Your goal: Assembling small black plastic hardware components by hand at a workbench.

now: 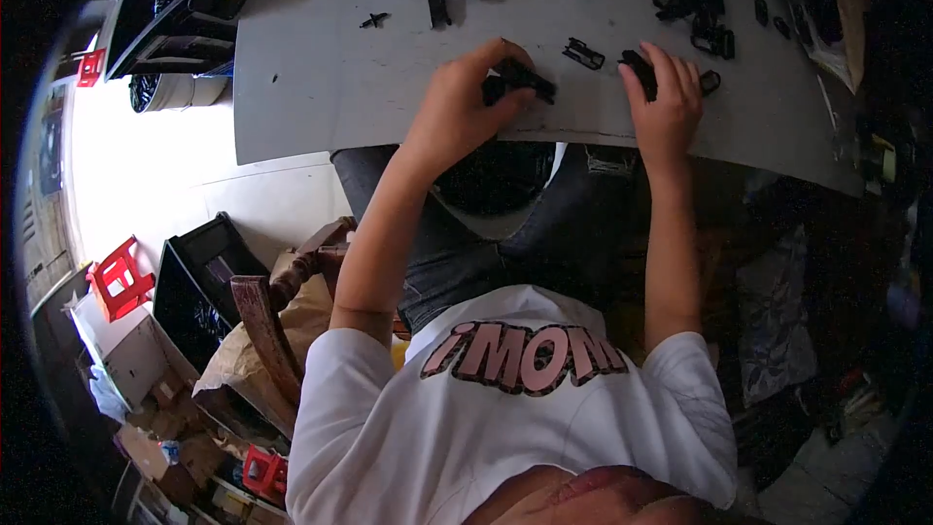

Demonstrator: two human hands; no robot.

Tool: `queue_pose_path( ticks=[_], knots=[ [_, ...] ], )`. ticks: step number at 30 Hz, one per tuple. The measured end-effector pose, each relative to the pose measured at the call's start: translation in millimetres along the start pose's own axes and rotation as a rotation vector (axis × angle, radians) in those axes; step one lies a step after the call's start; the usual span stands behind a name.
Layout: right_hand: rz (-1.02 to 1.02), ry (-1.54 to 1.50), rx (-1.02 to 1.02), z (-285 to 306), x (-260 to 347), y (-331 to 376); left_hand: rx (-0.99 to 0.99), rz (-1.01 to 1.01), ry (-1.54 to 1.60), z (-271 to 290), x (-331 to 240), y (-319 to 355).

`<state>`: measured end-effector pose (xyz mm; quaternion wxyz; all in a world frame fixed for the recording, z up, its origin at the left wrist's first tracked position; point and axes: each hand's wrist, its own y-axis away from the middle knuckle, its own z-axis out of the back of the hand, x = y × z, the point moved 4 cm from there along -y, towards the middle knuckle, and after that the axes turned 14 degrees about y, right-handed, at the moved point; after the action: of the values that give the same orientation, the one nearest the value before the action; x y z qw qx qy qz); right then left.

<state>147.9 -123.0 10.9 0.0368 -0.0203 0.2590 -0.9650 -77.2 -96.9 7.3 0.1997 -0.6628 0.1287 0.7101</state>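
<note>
My left hand (468,97) is closed around a black plastic part (507,78) near the table's front edge, fingers over its top and thumb along its near side. Further right, my right hand (671,95) has its thumb and forefinger on another black plastic part (637,68), partly hidden by the fingers. A small black looped piece (710,82) shows beside that hand's outer edge. Between the two hands lies a black, frame-like part (583,53) with openings in it, touched by neither.
Black plastic parts are heaped along the grey table's (321,87) far side. A small black piece (374,19) lies at the left. Left of the table are a dark bin (175,39), a black crate (199,277), a red stool (120,279) and a wooden chair (262,331).
</note>
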Motion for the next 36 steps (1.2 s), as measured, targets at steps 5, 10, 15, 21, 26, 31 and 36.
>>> queue_pose_path(
  ticks=[5, 10, 15, 21, 26, 31, 36],
  knots=[
    [-0.108, 0.038, 0.141, 14, 8, 1, -0.026, 0.107, -0.041, 1, -2, 5],
    [-0.167, -0.145, 0.298, 9, 4, 2, -0.016, -0.063, -0.092, -4, -1, 1],
    [0.078, -0.453, 0.359, 31, 60, -8, -0.024, -0.075, -0.049, -2, -4, 4],
    [0.109, -0.418, 0.417, 35, 71, -8, 0.006, -0.073, -0.094, -6, -2, 7],
    [0.212, -0.329, 0.394, 35, 81, 4, -0.056, -0.018, -0.044, -13, -3, 11],
    [-0.181, -0.734, 0.586, 25, 59, 13, -0.031, 0.038, 0.344, -9, -12, 22],
    [-0.107, -0.844, 0.630, 20, 78, 41, 0.014, -0.011, 0.060, -3, -8, 53]
  ],
)
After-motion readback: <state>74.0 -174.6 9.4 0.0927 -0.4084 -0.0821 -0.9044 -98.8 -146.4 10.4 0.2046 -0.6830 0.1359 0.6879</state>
